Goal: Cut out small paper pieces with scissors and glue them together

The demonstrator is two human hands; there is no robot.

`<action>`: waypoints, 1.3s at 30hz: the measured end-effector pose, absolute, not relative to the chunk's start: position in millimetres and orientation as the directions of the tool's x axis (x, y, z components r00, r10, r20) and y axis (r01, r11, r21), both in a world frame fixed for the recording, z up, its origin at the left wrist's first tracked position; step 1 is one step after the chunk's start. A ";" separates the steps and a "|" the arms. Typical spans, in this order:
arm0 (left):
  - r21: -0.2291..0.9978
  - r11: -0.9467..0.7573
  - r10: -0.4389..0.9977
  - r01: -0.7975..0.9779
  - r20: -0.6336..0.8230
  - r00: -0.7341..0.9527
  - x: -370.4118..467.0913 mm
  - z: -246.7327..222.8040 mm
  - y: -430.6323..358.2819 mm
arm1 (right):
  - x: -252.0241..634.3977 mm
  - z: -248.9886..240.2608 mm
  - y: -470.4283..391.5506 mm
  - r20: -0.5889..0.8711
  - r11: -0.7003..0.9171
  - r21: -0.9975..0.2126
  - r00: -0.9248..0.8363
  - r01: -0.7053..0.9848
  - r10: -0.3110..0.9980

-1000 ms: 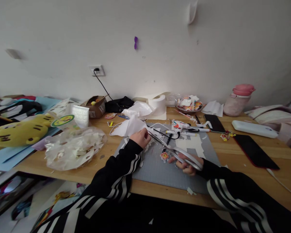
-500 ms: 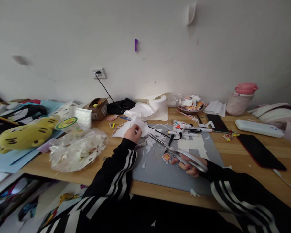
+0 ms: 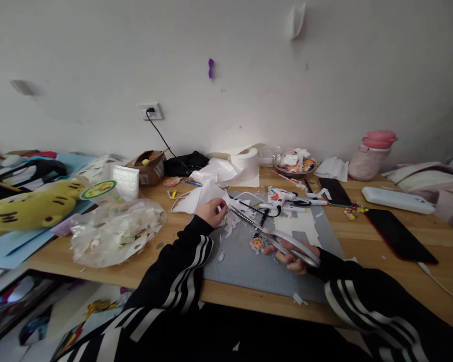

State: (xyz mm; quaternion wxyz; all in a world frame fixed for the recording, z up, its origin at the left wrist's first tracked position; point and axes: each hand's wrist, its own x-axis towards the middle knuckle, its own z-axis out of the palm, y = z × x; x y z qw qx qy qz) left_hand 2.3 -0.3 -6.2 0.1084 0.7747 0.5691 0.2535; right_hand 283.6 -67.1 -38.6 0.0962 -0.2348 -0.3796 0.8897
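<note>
My right hand (image 3: 292, 260) grips a pair of scissors (image 3: 283, 242) by its pale grey handles. Its blades stretch up and left over the grey cutting mat (image 3: 234, 271), the tips close to my left hand (image 3: 213, 212). The fingers of that hand are pinched together at the mat's left edge; whatever is between them is too small to name. Just behind it lies a white face mask (image 3: 200, 196). White paper scraps (image 3: 232, 221) are scattered under the blades. A small orange and pink cutout (image 3: 257, 243) rests on the mat, left of my right fingertips.
A white glue gun (image 3: 279, 196) and several markers (image 3: 305, 202) lie at the mat's back. To the right are two phones (image 3: 335, 191), a white case (image 3: 398, 199) and a pink bottle (image 3: 370, 158). At left sit a plastic bag (image 3: 117, 236) and a yellow plush toy (image 3: 33, 208).
My left hand has come away from the face mask, moving slightly right and down toward the scissor tips. My right hand keeps its hold on the scissors. The view has shifted a little.
</note>
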 end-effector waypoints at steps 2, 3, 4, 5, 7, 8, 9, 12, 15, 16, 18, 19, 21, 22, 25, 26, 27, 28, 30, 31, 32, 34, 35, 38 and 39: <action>0.454 -0.349 0.929 0.820 0.283 0.239 2.2 -7.9 0.1 | 283.8 -39.0 -66.8 -0.352 -0.700 -0.714 -0.871 0.014 0.342; 0.452 -0.365 0.922 0.814 0.296 0.249 1.6 -8.8 0.5 | 283.8 -38.9 -66.7 -0.353 -0.702 -0.712 -0.871 0.014 0.341; 0.451 -0.382 0.915 0.807 0.309 0.261 0.8 -9.7 1.1 | 283.7 -38.6 -66.8 -0.352 -0.701 -0.713 -0.870 0.011 0.345; 0.450 -0.398 0.907 0.799 0.320 0.272 -0.2 -10.6 1.8 | 283.6 -38.2 -66.8 -0.353 -0.699 -0.715 -0.869 0.012 0.346; 0.452 -0.420 0.898 0.787 0.331 0.289 -2.3 -12.1 3.4 | 283.3 -37.3 -67.1 -0.357 -0.693 -0.721 -0.869 0.022 0.344; 0.454 -0.423 0.897 0.784 0.330 0.293 -3.2 -12.6 4.1 | 283.1 -36.9 -67.2 -0.355 -0.691 -0.723 -0.868 0.021 0.346; 0.455 -0.424 0.898 0.783 0.326 0.296 -3.8 -12.9 4.6 | 283.0 -36.8 -67.3 -0.352 -0.690 -0.724 -0.870 0.018 0.347; 0.463 -0.420 0.899 0.781 0.329 0.289 -3.7 -12.1 4.2 | 283.1 -37.5 -67.0 -0.338 -0.687 -0.726 -0.875 0.007 0.348; 0.467 -0.424 0.894 0.776 0.351 0.278 -1.7 -9.8 1.2 | 283.7 -39.6 -66.2 -0.349 -0.687 -0.727 -0.874 0.023 0.339; 0.469 -0.424 0.893 0.775 0.356 0.274 -1.0 -9.0 0.1 | 283.9 -40.3 -65.9 -0.351 -0.686 -0.727 -0.874 0.029 0.335; 0.473 -0.436 0.888 0.766 0.362 0.282 0.0 -8.0 -1.8 | 283.9 -41.2 -65.4 -0.345 -0.683 -0.730 -0.877 0.027 0.334; 0.475 -0.449 0.883 0.757 0.368 0.292 0.4 -7.9 -2.5 | 283.8 -41.4 -65.2 -0.340 -0.682 -0.731 -0.880 0.026 0.332; 0.475 -0.477 0.868 0.739 0.384 0.314 0.9 -8.2 -3.5 | 283.1 -40.9 -65.3 -0.335 -0.681 -0.732 -0.884 0.027 0.326; 0.474 -0.489 0.862 0.732 0.391 0.323 1.1 -8.6 -4.0 | 282.7 -40.3 -65.5 -0.335 -0.682 -0.731 -0.883 0.024 0.329; 0.469 -0.505 0.853 0.725 0.400 0.335 2.1 -9.2 -5.3 | 281.3 -37.4 -66.7 -0.350 -0.687 -0.726 -0.875 0.029 0.334; 0.469 -0.507 0.852 0.724 0.401 0.337 2.4 -9.2 -5.9 | 280.8 -36.2 -67.1 -0.356 -0.688 -0.726 -0.870 0.026 0.342; 0.470 -0.507 0.852 0.723 0.403 0.336 2.8 -9.1 -6.4 | 280.3 -35.1 -67.5 -0.364 -0.688 -0.725 -0.866 0.031 0.345; 0.472 -0.505 0.852 0.723 0.404 0.331 3.1 -8.9 -6.8 | 279.9 -33.9 -67.9 -0.372 -0.687 -0.726 -0.861 0.037 0.347; 0.480 -0.496 0.856 0.724 0.408 0.316 3.8 -8.3 -7.6 | 279.0 -31.7 -68.7 -0.383 -0.681 -0.731 -0.851 0.041 0.360; 0.487 -0.490 0.859 0.723 0.408 0.308 4.3 -8.0 -7.8 | 278.5 -30.6 -69.3 -0.390 -0.680 -0.732 -0.847 0.047 0.361; 0.496 -0.484 0.863 0.721 0.406 0.300 4.9 -7.7 -7.9 | 278.0 -29.4 -69.9 -0.398 -0.679 -0.732 -0.842 0.053 0.364; 0.523 -0.464 0.875 0.715 0.398 0.277 6.8 -7.4 -7.8 | 276.7 -26.8 -71.6 -0.417 -0.676 -0.734 -0.826 0.059 0.380; 0.541 -0.450 0.882 0.710 0.393 0.260 8.1 -7.6 -7.6 | 275.9 -25.4 -72.7 -0.428 -0.673 -0.737 -0.813 0.062 0.394; 0.600 -0.397 0.906 0.695 0.376 0.193 12.7 -10.0 -7.0 | 273.0 -20.8 -76.0 -0.465 -0.661 -0.746 -0.777 0.085 0.425; 0.623 -0.377 0.914 0.686 0.369 0.168 14.2 -11.4 -6.9 | 272.1 -19.4 -76.9 -0.474 -0.657 -0.748 -0.770 0.096 0.427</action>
